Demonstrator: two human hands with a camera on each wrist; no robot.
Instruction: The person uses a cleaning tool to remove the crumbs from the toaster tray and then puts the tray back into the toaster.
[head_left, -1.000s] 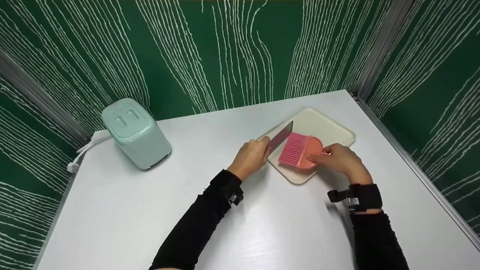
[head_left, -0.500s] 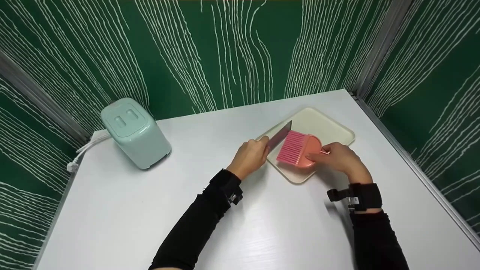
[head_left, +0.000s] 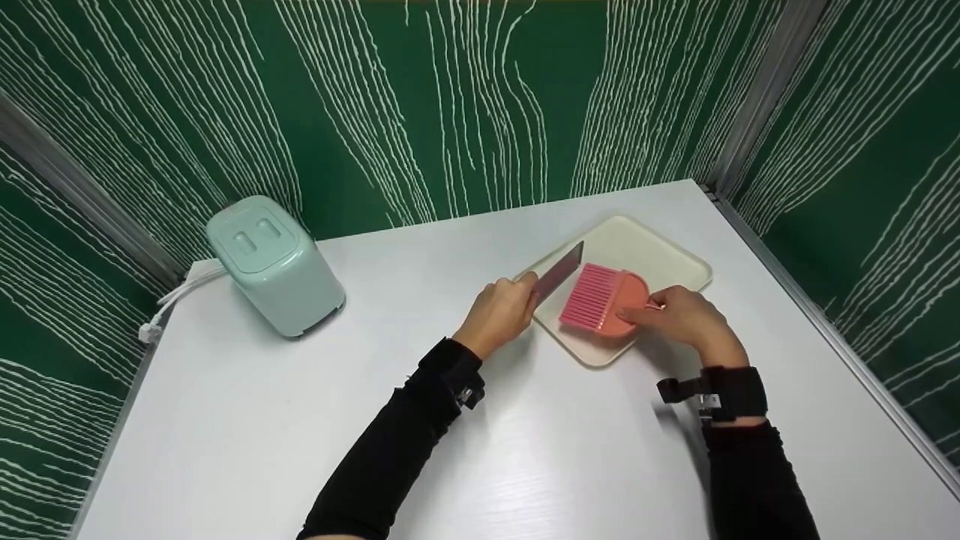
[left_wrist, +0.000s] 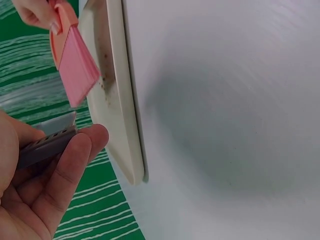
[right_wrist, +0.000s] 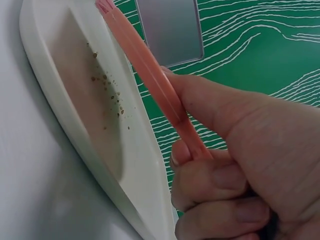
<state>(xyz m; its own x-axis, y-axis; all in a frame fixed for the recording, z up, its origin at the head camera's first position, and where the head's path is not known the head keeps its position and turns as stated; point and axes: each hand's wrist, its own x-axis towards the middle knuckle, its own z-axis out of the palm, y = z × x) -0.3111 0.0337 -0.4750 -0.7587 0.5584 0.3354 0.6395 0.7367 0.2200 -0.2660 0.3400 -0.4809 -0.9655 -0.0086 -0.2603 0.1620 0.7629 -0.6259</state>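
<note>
We saw the left hand (head_left: 495,311) curled round the dark handle of a flat grey panel (head_left: 559,275), with the thumb pressed against the fingers behind it. The panel stood tilted on edge over the left part of a shallow cream tray (head_left: 652,255), and its far end reached in over the tray. Across from it, the right hand (head_left: 686,319) pinched a coral brush (head_left: 604,300) between thumb and forefinger, the other fingers folded in below. We found the brush slanted above the near half of the tray, its pink bristles turned towards the panel, near it but apart. In the right wrist view, brown crumbs (right_wrist: 95,55) lay scattered on the tray floor, partly in shadow.

The tray sat flat on a white bench (head_left: 525,472), near the back right corner. Well apart, at the back left, we noted a pale green toaster (head_left: 277,270) with two slots in its top, its white cord (head_left: 187,283) running to a plug (head_left: 150,332) at the bench's left edge. Behind everything rose a green wall (head_left: 337,112) streaked with wavy white lines.
</note>
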